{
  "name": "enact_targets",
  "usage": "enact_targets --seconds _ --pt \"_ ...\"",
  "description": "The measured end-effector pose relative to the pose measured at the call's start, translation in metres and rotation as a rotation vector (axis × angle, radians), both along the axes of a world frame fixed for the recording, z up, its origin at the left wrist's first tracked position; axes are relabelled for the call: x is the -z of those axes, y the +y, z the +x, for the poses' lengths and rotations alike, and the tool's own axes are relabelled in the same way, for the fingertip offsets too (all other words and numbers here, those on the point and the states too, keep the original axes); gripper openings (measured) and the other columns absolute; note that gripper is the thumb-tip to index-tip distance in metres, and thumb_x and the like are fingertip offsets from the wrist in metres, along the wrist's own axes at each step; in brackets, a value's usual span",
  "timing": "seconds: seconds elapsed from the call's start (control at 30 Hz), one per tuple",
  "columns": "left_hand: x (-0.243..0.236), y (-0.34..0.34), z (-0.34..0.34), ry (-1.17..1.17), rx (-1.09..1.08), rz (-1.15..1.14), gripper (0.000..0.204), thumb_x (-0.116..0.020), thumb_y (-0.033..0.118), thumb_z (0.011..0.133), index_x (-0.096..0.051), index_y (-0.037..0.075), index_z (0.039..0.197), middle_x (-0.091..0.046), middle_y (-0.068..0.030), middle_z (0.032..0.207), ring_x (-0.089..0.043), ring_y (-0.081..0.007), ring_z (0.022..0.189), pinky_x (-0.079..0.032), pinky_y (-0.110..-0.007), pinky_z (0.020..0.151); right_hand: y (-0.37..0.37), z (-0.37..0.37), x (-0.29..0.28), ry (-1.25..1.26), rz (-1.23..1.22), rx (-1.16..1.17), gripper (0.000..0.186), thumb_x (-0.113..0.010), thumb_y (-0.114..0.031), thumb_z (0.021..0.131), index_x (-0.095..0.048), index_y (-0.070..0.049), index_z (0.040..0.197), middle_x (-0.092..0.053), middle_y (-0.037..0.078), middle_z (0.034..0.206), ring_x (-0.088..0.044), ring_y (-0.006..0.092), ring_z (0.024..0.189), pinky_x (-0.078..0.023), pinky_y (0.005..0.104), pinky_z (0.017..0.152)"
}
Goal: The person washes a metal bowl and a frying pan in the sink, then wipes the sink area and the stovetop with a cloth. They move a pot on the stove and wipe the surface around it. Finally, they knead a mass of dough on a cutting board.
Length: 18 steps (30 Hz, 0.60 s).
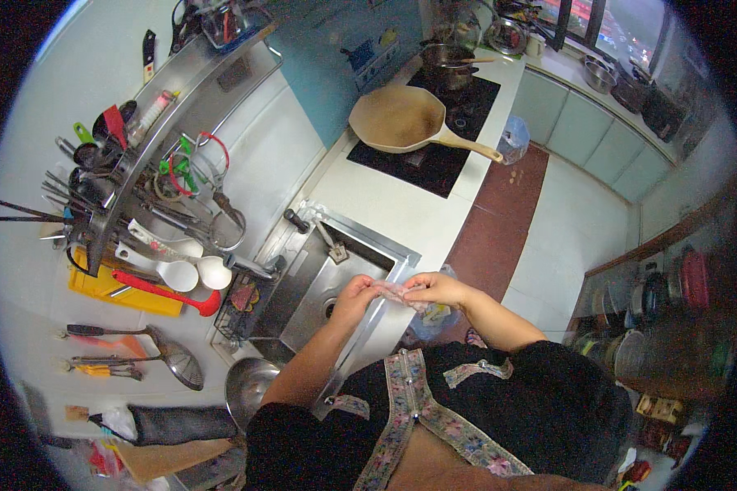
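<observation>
A small, crumpled pinkish thing (397, 291), perhaps thin plastic, is pinched between my two hands above the front edge of the steel sink (303, 303). My left hand (358, 290) grips its left end with bent fingers. My right hand (432, 289) pinches it on the right, thumb and fingers together. What exactly it is, I cannot make out. Under my right hand, lower down beside the counter, is a bag-lined bin (430, 326), partly hidden by my arm. The faucet (336, 250) stands at the sink's upper end.
A cream octagonal pan (393, 114) sits on the black hob (467, 180) beyond the sink, with pots (448, 61) behind it. Hanging utensils (172, 274) crowd the left wall. A steel bowl (246, 389) is at lower left. Shelves of pans (655, 299) line the right side; a runner (491, 237) covers the floor.
</observation>
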State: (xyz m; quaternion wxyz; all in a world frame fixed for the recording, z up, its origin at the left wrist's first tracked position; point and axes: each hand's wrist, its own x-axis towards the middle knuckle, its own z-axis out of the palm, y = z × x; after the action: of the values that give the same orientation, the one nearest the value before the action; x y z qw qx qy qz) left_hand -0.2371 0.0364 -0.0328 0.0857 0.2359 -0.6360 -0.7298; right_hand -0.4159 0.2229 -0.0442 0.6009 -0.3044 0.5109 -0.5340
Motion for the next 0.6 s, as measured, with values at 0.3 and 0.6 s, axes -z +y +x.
enact_targets --seconds 0.3,0.6 --pt "-0.006 0.095 -0.119 0.319 -0.361 0.557 0.015 -0.051 0.018 0.099 -0.057 0.005 0.105 -0.065 -0.0101 0.103 -0.063 -0.0237 0.097 -0.051 -0.039 0.085 0.096 -0.138 0.01 0.738 -0.084 0.305 0.029 -0.078 -0.026 0.087 -0.068 -0.005 0.105 -0.068 0.006 0.105 -0.064 0.0153 0.096 -0.052 0.0308 0.082" --pt "0.043 0.109 -0.169 0.287 -0.677 0.513 0.016 -0.056 0.024 0.1 -0.058 0.011 0.109 -0.067 -0.004 0.103 -0.064 -0.0171 0.093 -0.053 -0.037 0.08 -0.009 -0.384 -0.053 1.228 0.289 0.411 0.05 -0.081 -0.03 0.079 -0.064 -0.001 0.115 -0.066 0.02 0.121 -0.063 0.0347 0.11 -0.051 0.044 0.092"
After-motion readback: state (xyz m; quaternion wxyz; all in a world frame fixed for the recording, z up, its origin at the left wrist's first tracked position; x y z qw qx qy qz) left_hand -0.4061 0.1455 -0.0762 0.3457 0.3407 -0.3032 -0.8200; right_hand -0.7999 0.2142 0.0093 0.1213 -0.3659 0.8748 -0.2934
